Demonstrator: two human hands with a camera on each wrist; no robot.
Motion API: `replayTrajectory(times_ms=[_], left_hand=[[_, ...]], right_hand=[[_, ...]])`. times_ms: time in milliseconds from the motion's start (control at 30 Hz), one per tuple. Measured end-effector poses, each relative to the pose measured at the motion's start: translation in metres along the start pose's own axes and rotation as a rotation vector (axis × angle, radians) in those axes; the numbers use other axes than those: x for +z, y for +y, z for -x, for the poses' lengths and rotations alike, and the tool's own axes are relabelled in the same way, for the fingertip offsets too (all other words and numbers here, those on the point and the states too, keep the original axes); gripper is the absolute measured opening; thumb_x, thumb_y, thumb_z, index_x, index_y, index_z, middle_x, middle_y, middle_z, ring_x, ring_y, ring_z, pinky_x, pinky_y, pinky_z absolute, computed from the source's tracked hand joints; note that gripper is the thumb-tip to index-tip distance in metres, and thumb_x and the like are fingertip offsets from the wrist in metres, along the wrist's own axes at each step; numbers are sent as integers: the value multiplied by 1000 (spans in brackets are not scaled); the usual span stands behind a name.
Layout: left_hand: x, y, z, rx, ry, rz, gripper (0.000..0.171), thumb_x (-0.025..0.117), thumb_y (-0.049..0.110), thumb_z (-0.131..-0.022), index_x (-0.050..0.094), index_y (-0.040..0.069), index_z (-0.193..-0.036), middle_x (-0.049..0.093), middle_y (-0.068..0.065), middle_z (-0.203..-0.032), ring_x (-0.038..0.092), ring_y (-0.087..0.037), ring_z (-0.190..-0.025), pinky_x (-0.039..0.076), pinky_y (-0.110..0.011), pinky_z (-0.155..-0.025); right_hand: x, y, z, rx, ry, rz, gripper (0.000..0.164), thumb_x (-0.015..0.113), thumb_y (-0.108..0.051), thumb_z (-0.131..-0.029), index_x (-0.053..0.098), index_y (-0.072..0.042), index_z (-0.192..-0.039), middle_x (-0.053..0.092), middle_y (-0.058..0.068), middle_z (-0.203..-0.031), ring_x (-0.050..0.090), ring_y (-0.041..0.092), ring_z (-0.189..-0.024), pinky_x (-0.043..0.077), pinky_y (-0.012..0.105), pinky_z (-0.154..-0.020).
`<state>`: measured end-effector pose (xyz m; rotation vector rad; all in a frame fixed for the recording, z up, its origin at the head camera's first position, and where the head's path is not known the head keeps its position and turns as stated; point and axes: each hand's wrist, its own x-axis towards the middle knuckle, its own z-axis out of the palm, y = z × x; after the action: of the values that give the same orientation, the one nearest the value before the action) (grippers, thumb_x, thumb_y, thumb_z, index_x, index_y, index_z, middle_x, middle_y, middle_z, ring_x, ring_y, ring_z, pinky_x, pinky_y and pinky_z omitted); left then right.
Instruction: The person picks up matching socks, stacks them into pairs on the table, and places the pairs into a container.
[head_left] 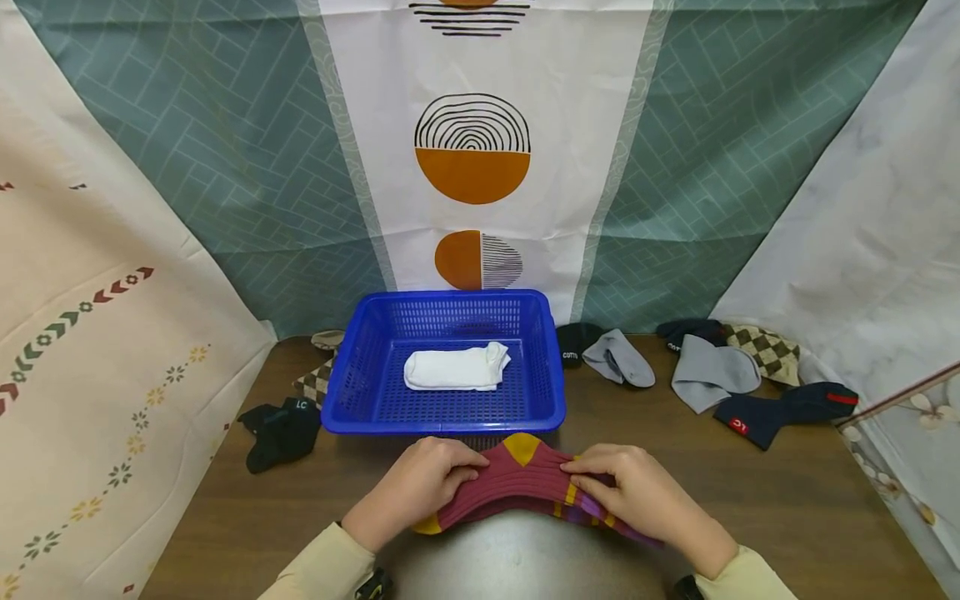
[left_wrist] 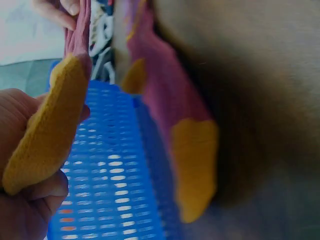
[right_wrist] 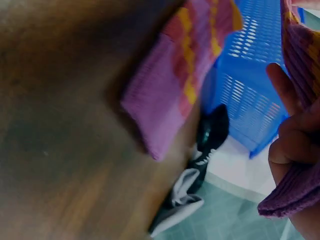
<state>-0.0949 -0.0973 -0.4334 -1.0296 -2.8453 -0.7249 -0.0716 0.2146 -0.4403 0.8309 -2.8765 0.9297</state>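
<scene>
My left hand [head_left: 420,483] pinches a maroon sock [head_left: 498,483] near its yellow toe, and my right hand [head_left: 637,492] grips the same sock toward its purple cuff. It is stretched sideways between the hands, yellow heel pointing at the basket. In the left wrist view its yellow toe [left_wrist: 50,125] lies across the left hand's fingers; in the right wrist view the purple cuff [right_wrist: 290,197] hangs below the right hand's curled fingers. A matching sock [left_wrist: 170,80] lies flat on the wooden table under the held one, mostly hidden from the head camera.
A blue basket [head_left: 442,429] just beyond the hands contains folded white socks [head_left: 453,369]. Black socks [head_left: 283,433] and a checkered sock [head_left: 313,383] lie left of it. To its right are a grey sock [head_left: 621,358], a navy sock [head_left: 783,408] and several others. Fabric hangs behind.
</scene>
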Motion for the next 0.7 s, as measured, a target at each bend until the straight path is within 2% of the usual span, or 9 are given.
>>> replayTrajectory(times_ms=[233, 467, 700], left_hand=[[18, -9, -1, -31, -54, -34, 15, 66, 19, -86, 74, 24, -98, 71, 12, -95, 66, -6, -88, 53, -27, -78], [25, -18, -3, -59, -102, -37, 15, 66, 18, -86, 75, 28, -92, 71, 15, -92, 66, -5, -86, 53, -27, -74], [33, -26, -2, -120, -141, -24, 15, 63, 18, -88, 74, 26, -93, 71, 11, -92, 66, -8, -87, 53, -29, -76]], right_hand=[[12, 6, -5, 13, -79, 93, 19, 65, -31, -87, 69, -36, -105, 64, -23, -94, 59, -5, -88, 53, 26, -78], [17, 13, -11, 5, -134, 122, 17, 65, -32, -87, 71, -35, -103, 64, -22, -93, 59, -4, -85, 53, 27, -76], [17, 20, -10, 34, -174, 147, 19, 68, -32, -85, 71, -34, -103, 65, -20, -95, 61, -1, -86, 53, 31, -74]])
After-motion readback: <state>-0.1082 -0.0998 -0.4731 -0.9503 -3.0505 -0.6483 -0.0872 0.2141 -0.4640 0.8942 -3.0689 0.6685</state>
